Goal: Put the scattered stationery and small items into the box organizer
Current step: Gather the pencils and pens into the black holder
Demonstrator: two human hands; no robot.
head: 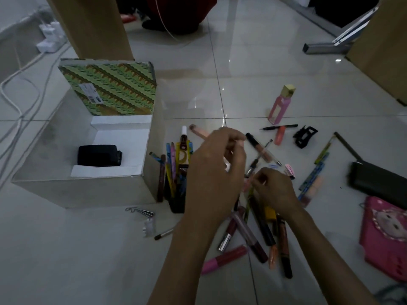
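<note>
Pens, markers and lip-gloss tubes (248, 236) lie heaped on the pale tiled floor (88, 260) beside the white cardboard box organizer (77, 190). They look light, stiff and prone to roll, so are best pinched mid-barrel. The left hand (215, 164) and right hand (273, 190) curl above the heap; I cannot tell whether either grip holds anything. One pink bottle (279, 106), one black claw clip (305, 136).

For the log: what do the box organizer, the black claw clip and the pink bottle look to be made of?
Box organizer: likely cardboard, matt white; flat folded walls, patterned paper on the raised lid.
Claw clip: probably hard plastic, black, with moulded teeth.
Pink bottle: translucent plastic or glass, cannot tell which; yellowish opaque cap.
</note>
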